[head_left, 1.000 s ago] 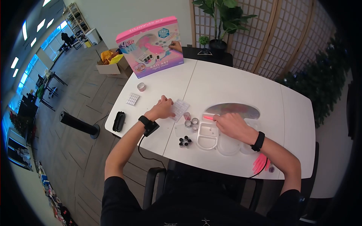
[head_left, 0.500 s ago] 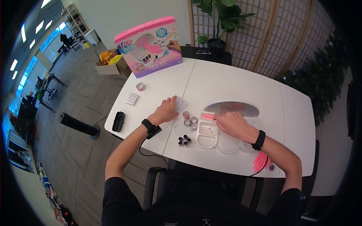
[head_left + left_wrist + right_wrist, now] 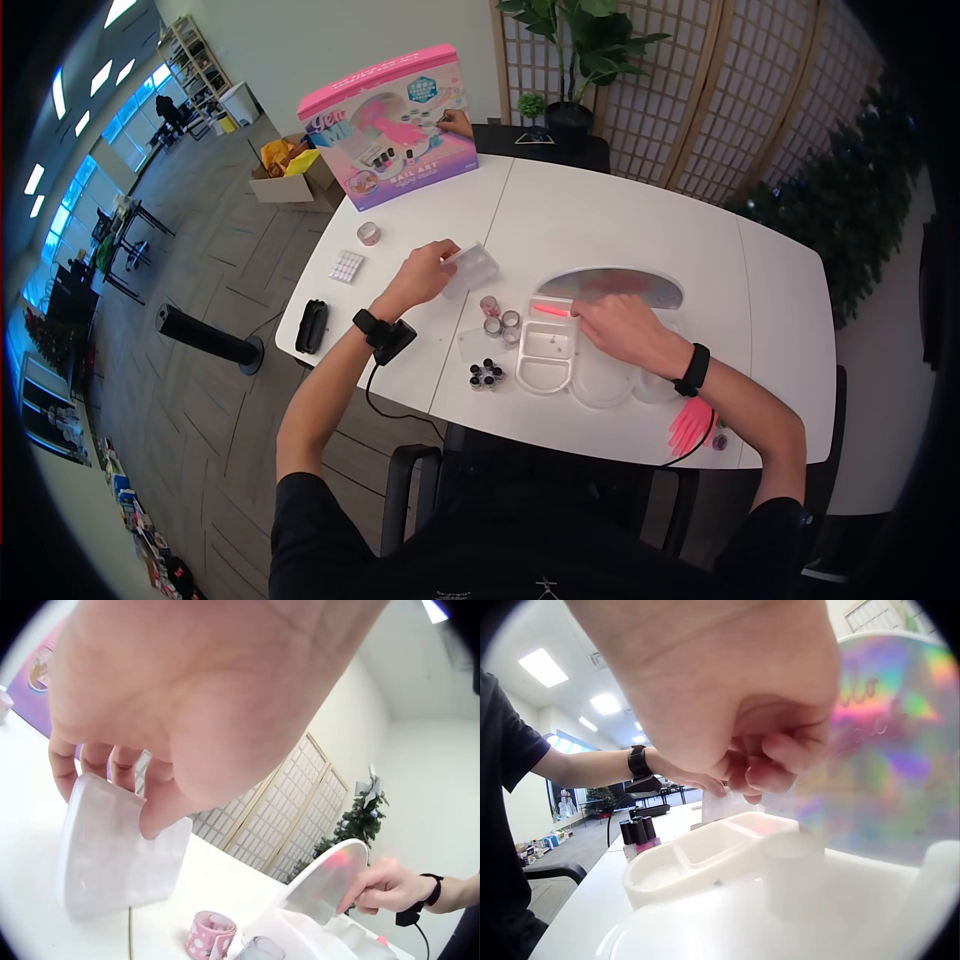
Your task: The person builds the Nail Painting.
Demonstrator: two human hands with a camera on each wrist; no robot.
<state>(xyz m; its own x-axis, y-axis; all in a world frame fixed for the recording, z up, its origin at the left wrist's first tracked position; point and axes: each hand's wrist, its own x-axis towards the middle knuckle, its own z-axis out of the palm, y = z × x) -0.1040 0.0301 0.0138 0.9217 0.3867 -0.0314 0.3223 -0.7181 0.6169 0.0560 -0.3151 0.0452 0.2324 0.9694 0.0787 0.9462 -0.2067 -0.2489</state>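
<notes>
Translucent tray [image 3: 474, 268] has tilted up, left hand [image 3: 418, 277] pinching it; wrist view reveals thumb [image 3: 159, 816].

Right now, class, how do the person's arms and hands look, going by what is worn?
Short black sleeves end above the elbows. Each wrist wears a black band with a small black box and a thin black cable. The fingers are bare, with no gloves or rings showing.

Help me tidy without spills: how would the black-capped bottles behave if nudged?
The bottles would probably tip fairly easily, as they stand upright and look narrow for their height. With them crowded together, one would likely jostle its neighbours. They look rounded, so a fallen one might roll.
</notes>
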